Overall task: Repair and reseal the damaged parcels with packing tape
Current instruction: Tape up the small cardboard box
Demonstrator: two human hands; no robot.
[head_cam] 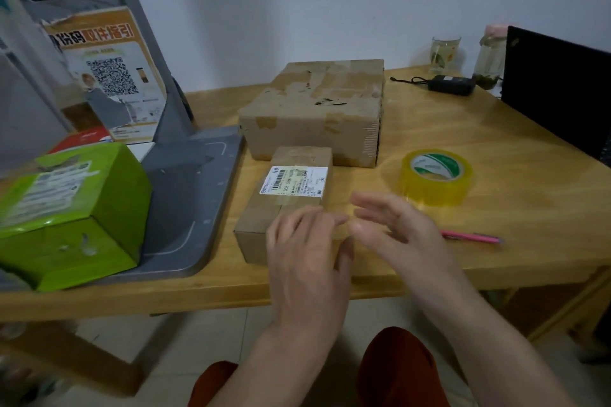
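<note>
Knees: my legs in rust-red cloth (396, 370) sit lowest in view, under the desk edge; I am seated close so both arms reach the work.
Left hand: my left hand (305, 251) lies over the near end of the small parcel (291, 195), fingers straight and loosely spread, gripping nothing. I judge it is steadying the box or smoothing tape on the near flap.
Right hand: my right hand (393, 225) hovers just beside the parcel's right edge, fingers relaxed and apart, holding nothing. Whether a clear strip of tape runs between the two hands I cannot tell; the spot is blurred.
Small parcel: on the desk (496, 149), label face up, long side running away from me, touching or nearly touching the large parcel (314, 109) behind it.
Large parcel: torn patches and small holes on top; it looks like the next repair.
Tape roll: yellow-tinted packing tape (436, 177) stands flat, right of the small parcel, within easy reach of my right hand.
Pen: pink pen (472, 237) lies near the right wrist, possibly for cutting tape.
Green box: green box (66, 215) rests on the grey scale base (198, 195) at left.
</note>
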